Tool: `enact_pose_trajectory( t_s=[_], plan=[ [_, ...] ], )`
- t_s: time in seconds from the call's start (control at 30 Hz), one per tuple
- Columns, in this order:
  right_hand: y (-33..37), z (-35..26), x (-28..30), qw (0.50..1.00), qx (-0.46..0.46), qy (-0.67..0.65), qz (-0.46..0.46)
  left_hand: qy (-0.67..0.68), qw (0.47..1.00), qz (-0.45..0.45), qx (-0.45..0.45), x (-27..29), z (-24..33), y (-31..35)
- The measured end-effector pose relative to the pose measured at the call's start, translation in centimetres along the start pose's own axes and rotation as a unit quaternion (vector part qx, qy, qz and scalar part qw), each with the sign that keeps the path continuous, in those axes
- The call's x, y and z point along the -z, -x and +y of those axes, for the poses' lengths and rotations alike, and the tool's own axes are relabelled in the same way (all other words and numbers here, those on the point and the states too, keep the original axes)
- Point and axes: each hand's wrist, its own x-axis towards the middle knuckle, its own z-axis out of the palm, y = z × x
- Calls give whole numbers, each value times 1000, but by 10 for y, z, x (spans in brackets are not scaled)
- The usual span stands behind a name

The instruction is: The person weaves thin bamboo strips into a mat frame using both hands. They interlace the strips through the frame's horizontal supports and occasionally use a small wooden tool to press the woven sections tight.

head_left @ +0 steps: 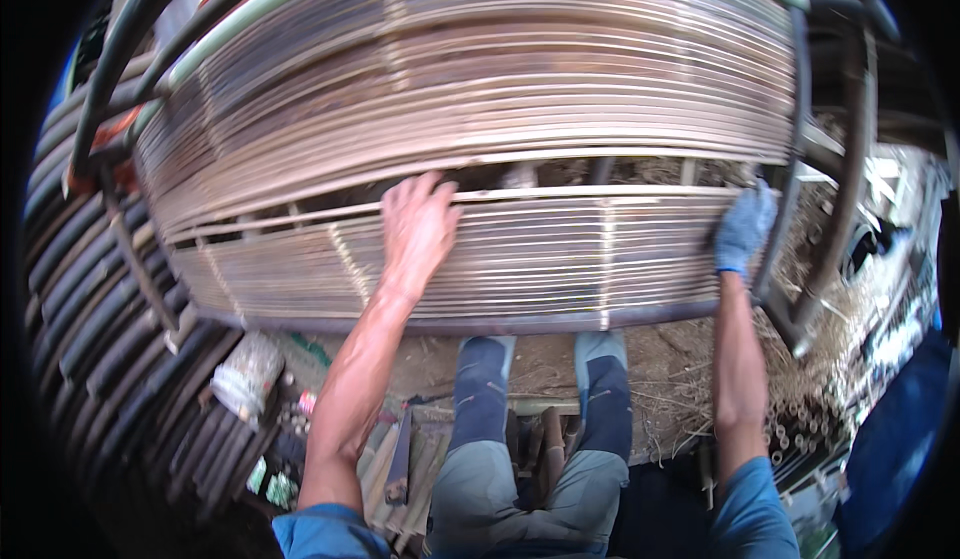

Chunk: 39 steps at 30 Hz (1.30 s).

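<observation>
A long frame holds rows of thin bamboo slats (520, 249), split by a lengthwise gap. One pale bamboo slat (580, 193) borders the near side of this gap. My bare left hand (420, 231) hooks its slightly spread fingers over that slat, left of the middle. At the slat's right end, my right hand (743, 231), in a blue-grey glove, closes around it near the frame's side pole. Its fingertips are partly hidden and blurred. Pale lashing (606, 259) crosses the near row of slats.
Dark poles (100, 289) form curved side rails at the left. A whitish bucket (248, 374) stands below them. Cut bamboo pieces (410, 489) lie by my legs. Dry straw (680, 379) covers ground at the right, near a bent dark frame leg (845, 189).
</observation>
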Motion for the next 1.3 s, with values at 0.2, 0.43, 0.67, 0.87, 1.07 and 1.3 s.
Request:
enact_pose_trajectory(
  t_s=[0.2,0.43,0.67,0.87,1.07,1.3],
  plan=[
    [63,-59,54,993,-49,-45,-101,172,980,37,-90,-27,133,-24],
    [54,-65,56,982,5,12,-188,122,977,-171,-35,-79,253,-122],
    [57,-14,59,804,-283,-342,-396,183,970,-156,-28,-105,255,-107],
    [35,-42,89,977,-39,-104,-184,140,979,-74,-130,-107,247,-92],
    [32,-66,55,944,-19,-31,-328,114,975,-108,-159,-109,245,-93],
    [-5,-58,92,778,122,-214,-577,96,989,-78,-84,-113,263,-94]
  ],
)
